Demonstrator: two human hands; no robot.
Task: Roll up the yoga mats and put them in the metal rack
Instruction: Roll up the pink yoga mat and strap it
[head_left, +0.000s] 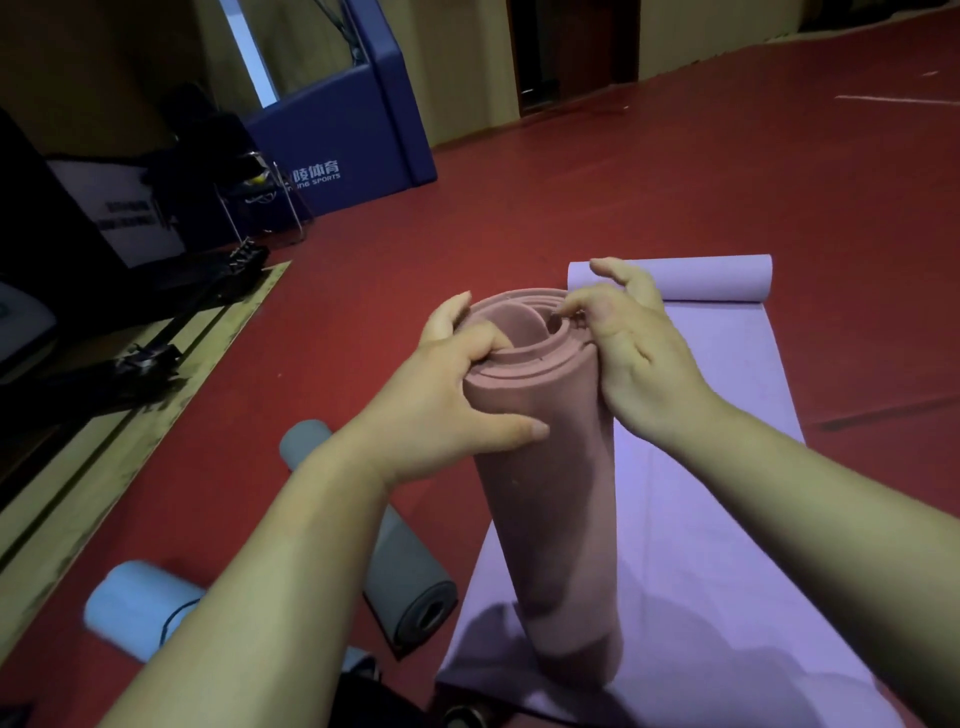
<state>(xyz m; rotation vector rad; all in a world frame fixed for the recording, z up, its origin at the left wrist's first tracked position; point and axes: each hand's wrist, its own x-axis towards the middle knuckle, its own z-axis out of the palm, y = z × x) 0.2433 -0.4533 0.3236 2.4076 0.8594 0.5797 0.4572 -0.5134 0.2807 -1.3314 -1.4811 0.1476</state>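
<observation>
Clutching upright pink mat roll (550, 493) at top, L grip (441, 395) + R grip (628, 353) curled round it

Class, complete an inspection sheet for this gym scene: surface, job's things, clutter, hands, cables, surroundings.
Surface: red floor, purple mat spread flat on it, far end curled.
Job's things: pink rolled mat upright on the purple mat; grey rolled mat, light blue rolled mat lying left; metal rack not seen.
Clutter: dark gear along the left wall, too dim to identify.
Hands: left hand grips the roll's top; right hand pinches its rim.
Cables: nothing seen.
Surroundings: blue padded barrier by the wall.
</observation>
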